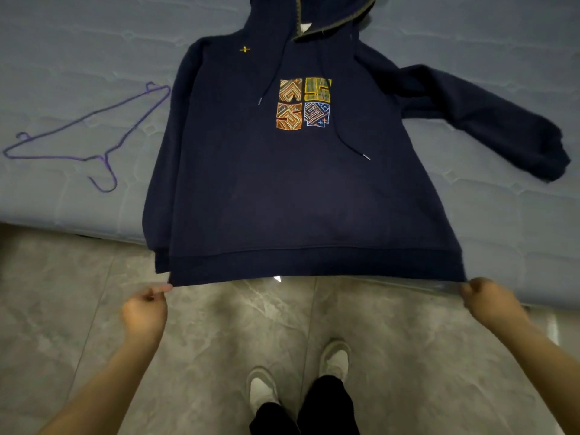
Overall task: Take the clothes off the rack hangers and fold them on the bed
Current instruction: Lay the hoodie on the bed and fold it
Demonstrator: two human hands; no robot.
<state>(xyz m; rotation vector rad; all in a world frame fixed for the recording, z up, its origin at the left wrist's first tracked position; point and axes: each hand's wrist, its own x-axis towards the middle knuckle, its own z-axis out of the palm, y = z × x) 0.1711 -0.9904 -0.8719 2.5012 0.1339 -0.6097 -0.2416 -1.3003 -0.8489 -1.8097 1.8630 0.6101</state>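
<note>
Home bedroom. Bed [78, 51] with grey-blue quilted mattress cover fills upper view; purple wire hanger [84, 142] and navy hoodie [282, 183] lie on it. Grey marble-look floor tiles [204, 324] below; person's slippered feet visible.

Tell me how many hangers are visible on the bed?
1: a thin purple wire hanger lies flat on the grey bed, left of the navy hoodie. Others may be outside the view.
</note>
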